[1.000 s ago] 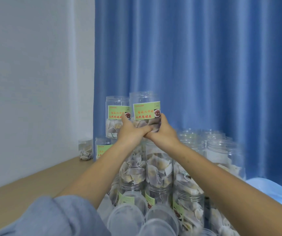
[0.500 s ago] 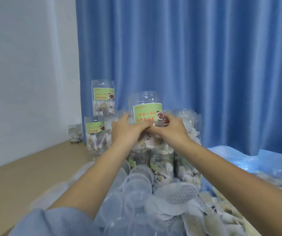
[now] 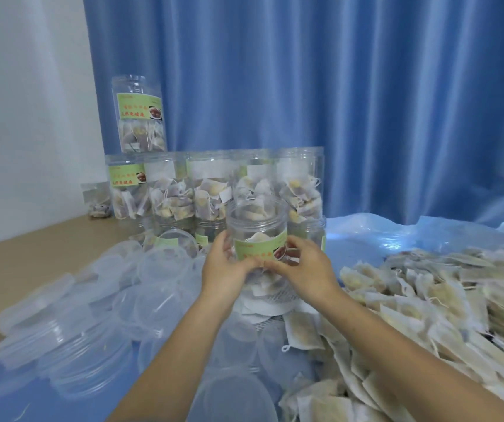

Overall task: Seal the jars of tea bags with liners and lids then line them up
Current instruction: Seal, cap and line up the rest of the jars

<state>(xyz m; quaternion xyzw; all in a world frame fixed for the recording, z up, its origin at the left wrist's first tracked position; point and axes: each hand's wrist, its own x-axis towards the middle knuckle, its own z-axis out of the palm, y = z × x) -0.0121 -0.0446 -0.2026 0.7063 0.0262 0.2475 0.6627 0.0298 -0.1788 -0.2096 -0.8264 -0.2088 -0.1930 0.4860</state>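
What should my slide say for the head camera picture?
Both hands, left and right, hold a jar.

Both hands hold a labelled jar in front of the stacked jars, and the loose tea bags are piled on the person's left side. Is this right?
One detail is wrong. The head view shows the loose tea bags piled on the person's right side; the clear lids lie on the left. Left hand and right hand do hold the labelled jar before the stacked jars.

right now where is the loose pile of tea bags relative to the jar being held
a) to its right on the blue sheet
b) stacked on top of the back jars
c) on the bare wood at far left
a) the loose tea bags spread over the blue sheet right of the held jar, which both hands grip.
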